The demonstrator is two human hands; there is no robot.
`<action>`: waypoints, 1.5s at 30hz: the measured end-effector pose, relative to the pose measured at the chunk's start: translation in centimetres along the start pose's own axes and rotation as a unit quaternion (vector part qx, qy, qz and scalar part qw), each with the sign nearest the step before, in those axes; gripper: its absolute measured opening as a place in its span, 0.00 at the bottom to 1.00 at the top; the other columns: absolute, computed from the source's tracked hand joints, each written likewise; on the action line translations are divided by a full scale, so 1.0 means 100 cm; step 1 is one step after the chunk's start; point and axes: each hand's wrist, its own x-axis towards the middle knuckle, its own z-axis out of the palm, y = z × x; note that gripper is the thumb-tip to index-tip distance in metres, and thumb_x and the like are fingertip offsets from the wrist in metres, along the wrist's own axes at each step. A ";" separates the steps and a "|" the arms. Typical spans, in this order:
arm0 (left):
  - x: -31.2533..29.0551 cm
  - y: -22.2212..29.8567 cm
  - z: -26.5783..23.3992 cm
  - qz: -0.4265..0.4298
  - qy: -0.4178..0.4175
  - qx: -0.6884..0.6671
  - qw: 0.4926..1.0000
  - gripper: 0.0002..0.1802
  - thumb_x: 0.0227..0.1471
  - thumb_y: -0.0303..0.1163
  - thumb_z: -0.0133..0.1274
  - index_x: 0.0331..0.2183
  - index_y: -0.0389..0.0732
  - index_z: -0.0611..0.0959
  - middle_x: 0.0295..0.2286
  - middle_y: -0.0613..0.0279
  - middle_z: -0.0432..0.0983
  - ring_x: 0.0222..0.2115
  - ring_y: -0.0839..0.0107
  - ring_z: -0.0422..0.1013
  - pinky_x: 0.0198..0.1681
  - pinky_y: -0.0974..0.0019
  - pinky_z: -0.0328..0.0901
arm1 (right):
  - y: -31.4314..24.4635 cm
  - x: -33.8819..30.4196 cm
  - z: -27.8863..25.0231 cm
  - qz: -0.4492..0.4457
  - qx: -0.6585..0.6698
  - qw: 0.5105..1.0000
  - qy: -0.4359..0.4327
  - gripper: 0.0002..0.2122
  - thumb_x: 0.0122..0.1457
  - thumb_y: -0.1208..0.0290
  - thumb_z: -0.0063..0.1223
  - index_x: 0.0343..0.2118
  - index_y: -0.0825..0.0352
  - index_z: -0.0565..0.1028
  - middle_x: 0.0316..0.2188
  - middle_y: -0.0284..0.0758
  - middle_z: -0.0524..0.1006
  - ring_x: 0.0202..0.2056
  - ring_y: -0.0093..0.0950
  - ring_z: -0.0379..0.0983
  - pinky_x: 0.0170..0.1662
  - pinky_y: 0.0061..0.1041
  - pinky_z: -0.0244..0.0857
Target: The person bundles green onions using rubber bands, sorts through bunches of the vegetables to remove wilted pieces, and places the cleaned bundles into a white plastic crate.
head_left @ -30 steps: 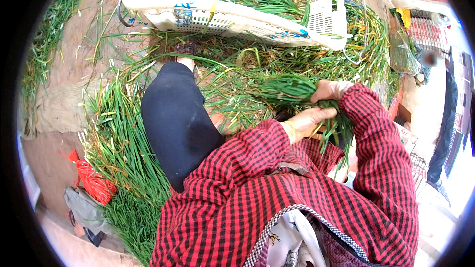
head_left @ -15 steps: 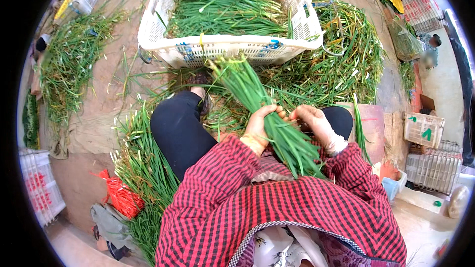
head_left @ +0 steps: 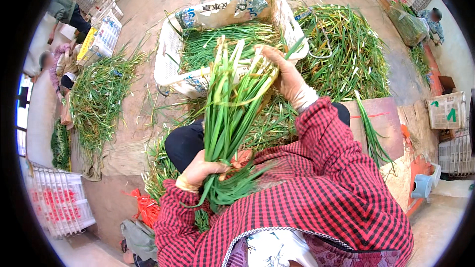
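A bunch of garlic chives (head_left: pixel 230 123) stands tilted in front of me, pale stem ends up and green leaves down. My left hand (head_left: pixel 199 169) is closed round its leafy lower part, close to my lap. At the top right of the bunch, my right hand (head_left: pixel 291 79) has its fingers closed on some pale stems, which fan apart from the rest. Just beyond stands a white plastic crate (head_left: pixel 166 66) with more garlic chives laid in it. The bunch and my right hand hide part of the crate's near side.
Loose chives lie heaped right of the crate (head_left: pixel 349 54) and in a far-left pile (head_left: pixel 101 99). Red plastic ties (head_left: pixel 147 210) lie at my left. A few chives (head_left: pixel 370 131) rest on a board at my right. Stacked crates (head_left: pixel 59 200) stand left; other people work farther off.
The bunch has turned more upright and moved left. My left hand has shifted down to the leaves, and my right hand has gone up to the stem ends.
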 end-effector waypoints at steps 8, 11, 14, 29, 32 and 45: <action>-0.046 -0.017 0.007 0.008 0.063 -0.005 0.998 0.26 0.41 0.18 0.58 0.46 0.30 0.74 0.31 0.50 0.80 0.19 0.71 0.71 0.22 0.71 0.67 | 0.009 0.017 -0.038 -0.115 -0.520 0.837 -0.126 0.09 0.63 0.65 0.53 0.36 0.67 0.76 0.26 0.28 0.77 0.32 0.18 0.68 0.39 0.24 0.65; -0.042 -0.030 0.012 0.027 0.076 -0.023 0.996 0.23 0.41 0.16 0.55 0.45 0.28 0.75 0.30 0.49 0.79 0.19 0.69 0.72 0.23 0.70 0.67 | 0.000 0.012 -0.027 -0.094 -0.502 0.853 -0.110 0.10 0.64 0.66 0.51 0.36 0.69 0.75 0.26 0.25 0.74 0.32 0.16 0.66 0.37 0.21 0.64; -0.041 -0.029 0.014 0.032 0.078 -0.009 0.996 0.23 0.40 0.17 0.56 0.44 0.28 0.76 0.30 0.49 0.79 0.19 0.69 0.72 0.24 0.69 0.68 | -0.005 0.015 -0.032 -0.100 -0.459 0.875 -0.113 0.10 0.66 0.65 0.49 0.35 0.67 0.75 0.28 0.24 0.75 0.32 0.17 0.67 0.39 0.21 0.64; -0.055 -0.051 -0.003 0.017 0.172 0.001 0.985 0.21 0.41 0.16 0.56 0.43 0.29 0.77 0.30 0.49 0.80 0.21 0.69 0.73 0.24 0.67 0.70 | -0.040 -0.032 -0.001 -0.030 -0.671 0.721 -0.173 0.27 0.53 0.50 0.59 0.50 0.64 0.74 0.26 0.36 0.79 0.31 0.31 0.78 0.36 0.28 0.70; -0.053 -0.051 0.002 0.037 0.155 0.021 0.987 0.24 0.43 0.14 0.54 0.46 0.32 0.74 0.32 0.49 0.79 0.23 0.68 0.73 0.25 0.68 0.70 | -0.008 -0.032 0.023 -0.116 -0.752 0.593 -0.263 0.18 0.53 0.53 0.56 0.38 0.64 0.77 0.26 0.42 0.78 0.31 0.43 0.77 0.37 0.38 0.71; -0.060 -0.041 0.014 0.007 0.120 0.039 0.992 0.19 0.41 0.24 0.54 0.40 0.30 0.77 0.29 0.51 0.79 0.20 0.72 0.70 0.23 0.68 0.68 | -0.039 0.004 -0.073 -0.175 -0.814 0.554 -0.006 0.08 0.58 0.63 0.51 0.36 0.59 0.78 0.24 0.39 0.78 0.29 0.40 0.77 0.35 0.36 0.71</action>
